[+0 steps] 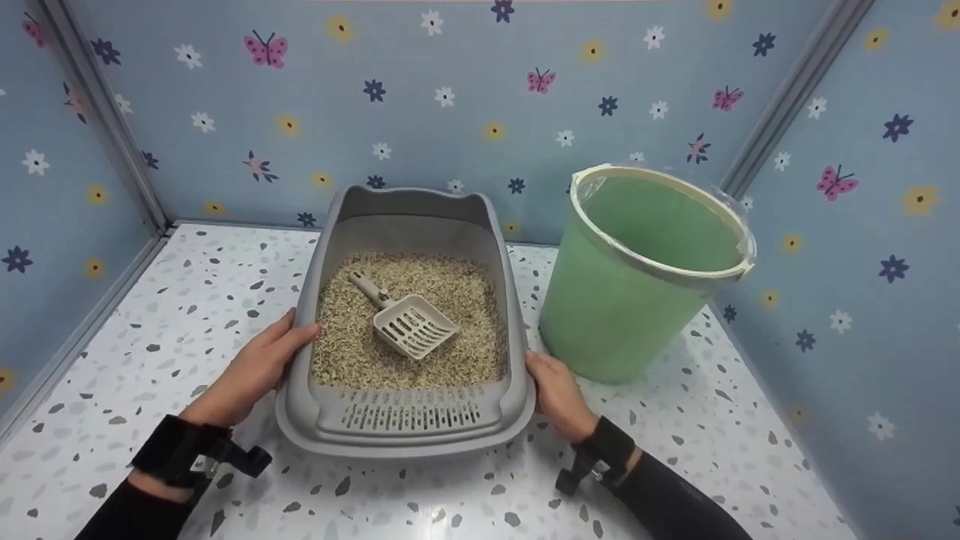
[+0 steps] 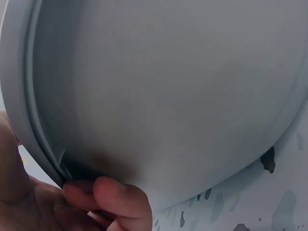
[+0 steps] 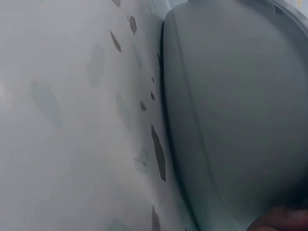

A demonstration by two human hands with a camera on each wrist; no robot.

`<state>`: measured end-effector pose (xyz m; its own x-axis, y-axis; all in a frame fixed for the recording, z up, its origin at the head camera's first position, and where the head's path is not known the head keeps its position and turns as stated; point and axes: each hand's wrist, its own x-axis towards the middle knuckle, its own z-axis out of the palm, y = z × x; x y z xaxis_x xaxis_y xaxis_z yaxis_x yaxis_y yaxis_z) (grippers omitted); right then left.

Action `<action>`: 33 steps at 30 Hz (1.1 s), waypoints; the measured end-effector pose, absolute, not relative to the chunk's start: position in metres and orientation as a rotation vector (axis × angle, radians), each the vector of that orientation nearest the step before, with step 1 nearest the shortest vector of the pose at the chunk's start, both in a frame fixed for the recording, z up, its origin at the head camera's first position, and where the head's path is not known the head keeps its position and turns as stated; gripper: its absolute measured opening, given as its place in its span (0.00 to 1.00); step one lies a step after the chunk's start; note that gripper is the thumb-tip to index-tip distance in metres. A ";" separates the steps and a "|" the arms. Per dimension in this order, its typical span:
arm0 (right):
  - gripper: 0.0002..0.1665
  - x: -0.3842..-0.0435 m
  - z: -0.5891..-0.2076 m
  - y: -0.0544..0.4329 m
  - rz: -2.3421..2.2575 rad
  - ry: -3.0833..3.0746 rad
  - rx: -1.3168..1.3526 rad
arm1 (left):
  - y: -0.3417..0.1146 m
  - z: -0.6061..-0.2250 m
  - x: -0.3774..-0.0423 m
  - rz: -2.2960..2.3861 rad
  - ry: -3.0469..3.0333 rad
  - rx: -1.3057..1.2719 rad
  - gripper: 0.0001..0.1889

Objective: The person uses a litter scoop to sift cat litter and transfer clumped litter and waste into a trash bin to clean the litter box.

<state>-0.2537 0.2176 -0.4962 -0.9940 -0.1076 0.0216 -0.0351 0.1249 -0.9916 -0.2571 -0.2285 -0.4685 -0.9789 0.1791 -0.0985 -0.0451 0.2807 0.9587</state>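
Observation:
A grey cat litter box (image 1: pixel 409 444) stands in the middle of the head view, its low slotted end towards me. Pale granular litter (image 1: pixel 457 367) covers its floor, and a beige slotted litter scoop (image 1: pixel 415 328) lies on top, handle pointing to the far left. My left hand (image 1: pixel 255 371) grips the left rim, thumb over the top; in the left wrist view its fingers (image 2: pixel 122 197) curl beneath the rim. On the opposite side my right hand (image 1: pixel 556 391) holds the right rim. Only a bit of a finger (image 3: pixel 279 220) shows in the right wrist view, against the box's outer wall.
A tall green bin (image 1: pixel 607 315) with a cream rim and a clear liner stands right of the box, close to my right hand. Blue flowered panels (image 1: pixel 465 105) enclose the back and both sides. The speckled tabletop (image 1: pixel 217 285) lies underneath.

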 end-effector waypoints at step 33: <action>0.28 -0.282 -0.497 0.215 -2.044 2.332 -0.227 | -0.230 -0.472 -0.267 1.860 2.294 0.181 0.48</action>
<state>-0.2816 0.2148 -0.4967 -0.9888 -0.1309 0.0713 -0.0879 0.1252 -0.9882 -0.2671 -0.2296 -0.4718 -0.9760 0.2081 -0.0648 -0.0203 0.2091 0.9777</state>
